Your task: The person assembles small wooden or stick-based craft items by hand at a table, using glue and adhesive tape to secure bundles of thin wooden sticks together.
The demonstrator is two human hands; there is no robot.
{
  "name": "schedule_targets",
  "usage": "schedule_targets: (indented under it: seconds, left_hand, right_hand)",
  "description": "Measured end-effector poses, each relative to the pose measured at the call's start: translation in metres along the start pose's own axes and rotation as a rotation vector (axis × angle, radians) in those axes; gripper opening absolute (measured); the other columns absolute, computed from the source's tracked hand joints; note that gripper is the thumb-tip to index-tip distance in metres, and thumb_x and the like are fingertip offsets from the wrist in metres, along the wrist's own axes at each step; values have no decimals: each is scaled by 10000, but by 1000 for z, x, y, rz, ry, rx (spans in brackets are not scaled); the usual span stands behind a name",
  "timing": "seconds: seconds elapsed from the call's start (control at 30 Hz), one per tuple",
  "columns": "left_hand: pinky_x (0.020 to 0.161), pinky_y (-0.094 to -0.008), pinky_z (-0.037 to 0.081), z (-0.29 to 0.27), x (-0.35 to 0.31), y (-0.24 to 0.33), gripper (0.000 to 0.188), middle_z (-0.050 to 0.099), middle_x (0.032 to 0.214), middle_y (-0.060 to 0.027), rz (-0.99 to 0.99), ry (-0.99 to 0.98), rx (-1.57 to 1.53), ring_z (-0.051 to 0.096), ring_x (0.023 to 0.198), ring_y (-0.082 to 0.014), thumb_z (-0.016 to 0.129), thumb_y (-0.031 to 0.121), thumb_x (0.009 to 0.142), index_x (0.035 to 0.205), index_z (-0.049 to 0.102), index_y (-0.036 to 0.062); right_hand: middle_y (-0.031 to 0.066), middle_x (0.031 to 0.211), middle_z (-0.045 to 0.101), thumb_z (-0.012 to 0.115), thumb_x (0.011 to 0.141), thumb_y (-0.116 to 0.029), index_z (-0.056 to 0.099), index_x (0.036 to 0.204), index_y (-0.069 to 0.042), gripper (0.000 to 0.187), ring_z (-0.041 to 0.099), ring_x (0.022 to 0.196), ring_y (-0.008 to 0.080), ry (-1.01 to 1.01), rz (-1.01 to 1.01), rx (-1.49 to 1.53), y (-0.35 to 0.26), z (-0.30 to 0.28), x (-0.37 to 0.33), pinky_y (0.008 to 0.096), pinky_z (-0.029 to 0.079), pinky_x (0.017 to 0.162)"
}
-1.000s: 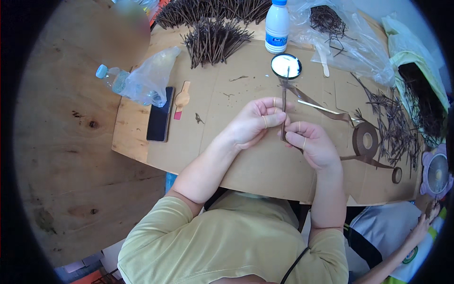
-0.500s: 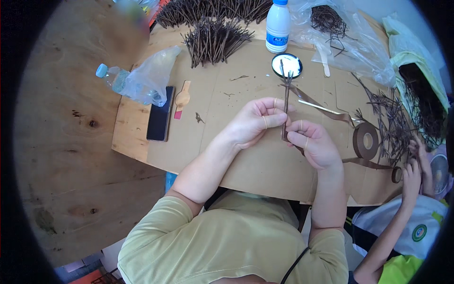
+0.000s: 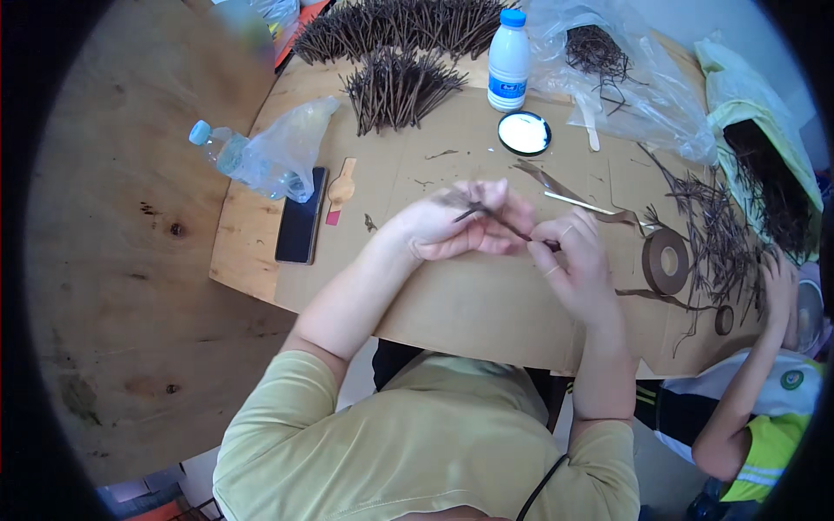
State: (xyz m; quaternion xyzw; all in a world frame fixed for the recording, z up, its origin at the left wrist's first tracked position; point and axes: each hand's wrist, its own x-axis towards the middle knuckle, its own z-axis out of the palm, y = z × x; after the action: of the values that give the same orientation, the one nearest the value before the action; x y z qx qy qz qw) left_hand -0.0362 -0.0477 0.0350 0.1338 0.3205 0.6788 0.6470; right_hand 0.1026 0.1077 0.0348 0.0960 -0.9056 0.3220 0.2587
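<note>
Over the cardboard, my right hand point(image 3: 573, 260) pinches the lower end of a thin brown twig point(image 3: 512, 227) with a forked tip. This end looks darker and thicker, perhaps wrapped in brown tape. The twig slants up to the left, across the palm of my left hand point(image 3: 465, 227). The fingers of that hand are stretched out and partly smeared by motion; they do not close round the twig. Right of my right hand lies a roll of brown tape point(image 3: 666, 261). A loose brown strip point(image 3: 552, 180) and a thin pale stick point(image 3: 578, 203) lie just beyond my hands.
Bundled twigs point(image 3: 404, 91) stand at the back, near a white bottle point(image 3: 508, 65) and a lid of white paste point(image 3: 525, 134). A phone point(image 3: 300, 221) and bagged bottle point(image 3: 274, 156) lie left. At right, another person's hand point(image 3: 779, 282) touches loose twigs point(image 3: 717, 226) beside a smaller roll point(image 3: 724, 319).
The twig has tipped from upright to slanting left. My left fingers have let go and spread, while my right hand keeps its pinch. The other person's arm has shifted at right.
</note>
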Motion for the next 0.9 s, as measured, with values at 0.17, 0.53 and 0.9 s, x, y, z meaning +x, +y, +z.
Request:
schedule_targets:
  seconds: [0.17,0.53,0.9]
  left_hand:
    - [603,-186,500,22,-14,11,205,615,835,-85,-93,181,421,605,685,-107,618,71,800,966,564,-36]
    - [577,-201,484,-5,-15,-16,129,605,793,-74,105,266,123,583,642,-102,562,11,823,947,587,-15]
    - [569,-194,496,-48,4,-20,131,600,800,-84,54,256,-225,578,639,-109,532,12,840,964,557,-25]
  right_hand:
    - [38,763,483,654,657,-55,540,856,-65,230,484,722,198,108,-255,-349,-6,8,2,369,361,705]
    - [39,685,516,646,730,-91,580,817,-54,115,506,651,163,-99,87,-17,-2,-3,2,300,388,658]
    - [109,772,562,599,781,-113,597,835,23,146,540,696,183,115,519,-57,112,-10,25,288,429,640]
